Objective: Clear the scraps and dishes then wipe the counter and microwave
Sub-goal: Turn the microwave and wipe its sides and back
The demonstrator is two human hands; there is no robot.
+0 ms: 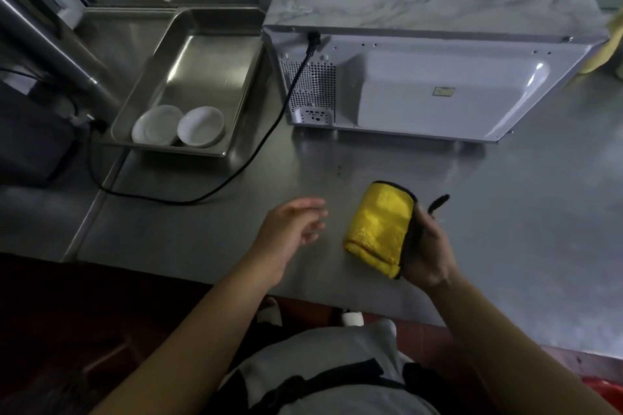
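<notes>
The right hand (425, 248) grips a folded yellow cloth (379, 229) on the steel counter (505, 212), and the left hand (292, 229) hovers beside it with fingers spread. Two white dishes (178, 126) lie in the metal tray (202, 54) left of the microwave (421, 84).

Both forearms bare, no sleeves in view. Left hand (292, 226) and right hand (425, 253) bare: no gloves, rings or watch visible. Torso in light grey garment (323, 367). Black strap (323, 381) crosses it diagonally; darker black patches at sides.
</notes>
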